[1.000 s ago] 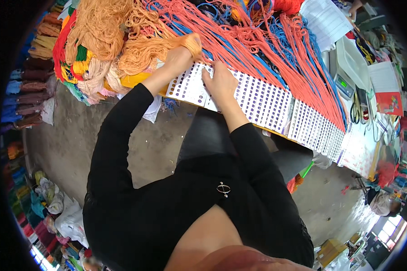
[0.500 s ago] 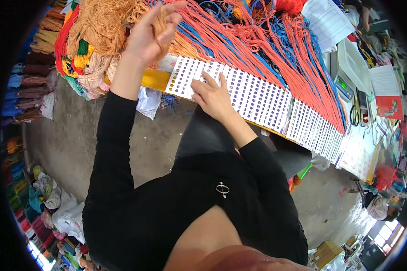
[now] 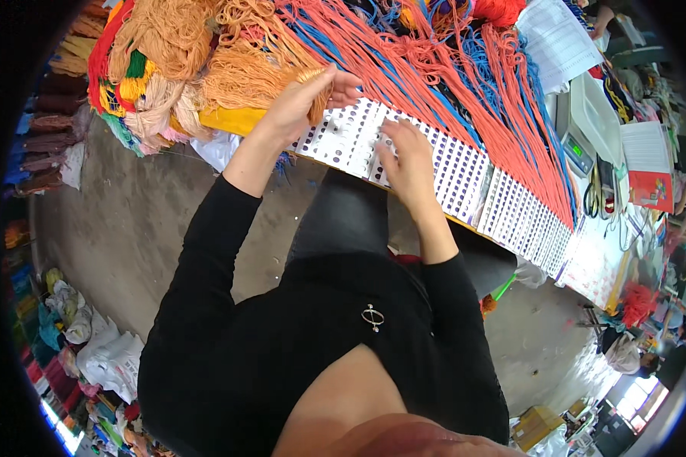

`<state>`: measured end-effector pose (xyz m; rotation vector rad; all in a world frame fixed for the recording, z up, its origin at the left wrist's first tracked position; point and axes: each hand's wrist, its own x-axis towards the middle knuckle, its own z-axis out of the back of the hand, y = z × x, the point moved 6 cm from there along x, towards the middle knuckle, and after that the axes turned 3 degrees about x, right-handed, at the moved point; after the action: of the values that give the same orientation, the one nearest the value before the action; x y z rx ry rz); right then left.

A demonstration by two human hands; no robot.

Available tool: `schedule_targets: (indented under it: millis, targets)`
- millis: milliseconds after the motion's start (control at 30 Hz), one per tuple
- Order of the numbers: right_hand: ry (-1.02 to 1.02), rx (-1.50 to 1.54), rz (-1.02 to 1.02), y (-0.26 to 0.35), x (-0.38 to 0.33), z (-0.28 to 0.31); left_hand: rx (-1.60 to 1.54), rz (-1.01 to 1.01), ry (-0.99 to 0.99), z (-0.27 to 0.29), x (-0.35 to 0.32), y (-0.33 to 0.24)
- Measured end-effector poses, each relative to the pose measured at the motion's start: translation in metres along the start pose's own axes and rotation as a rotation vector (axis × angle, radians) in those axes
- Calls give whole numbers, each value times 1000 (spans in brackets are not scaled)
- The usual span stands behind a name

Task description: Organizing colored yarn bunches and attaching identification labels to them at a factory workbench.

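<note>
My left hand [image 3: 301, 103] is over the left end of the work surface, its fingers curled around a hank of tan thread [image 3: 318, 110]. The strands bend over the fingers and hang below the palm. Beneath and beside it lie white cards with rows of dark holes [image 3: 351, 137], set side by side along the table's near edge. My right hand [image 3: 410, 160] is over these cards, fingers apart and slightly blurred, with nothing visible in it. From the cards, long coral-orange strands [image 3: 427, 91] mixed with blue ones [image 3: 389, 72] run toward the far side.
Piles of tan yarn [image 3: 160, 38] and several coloured skeins are heaped at the far left. Right of the strands stand a scale [image 3: 579, 148] with a white tray [image 3: 598, 114], scissors [image 3: 596, 194] and paper sheets [image 3: 556, 42]. White bags [image 3: 110, 358] lie on the floor at left.
My left hand has come down and to the right with the tan thread, from above the heap to the cards. My right hand has shifted right along the cards.
</note>
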<state>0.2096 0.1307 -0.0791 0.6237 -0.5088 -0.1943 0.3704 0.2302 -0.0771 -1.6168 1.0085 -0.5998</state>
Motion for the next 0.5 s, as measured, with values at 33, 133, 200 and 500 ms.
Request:
schedule_targets:
  millis: [33, 133, 200, 500]
  targets:
    - [98, -31, -1, 6, -10, -8, -3, 2, -1, -1, -2, 3]
    - [274, -124, 56, 28, -29, -27, 11, 145, 43, -3, -6, 27]
    - [312, -177, 89, 34, -33, -34, 9, 163, 40, -1, -8, 33]
    - [381, -239, 111, 31, -38, -48, -37, 291, 60, 2, -7, 64]
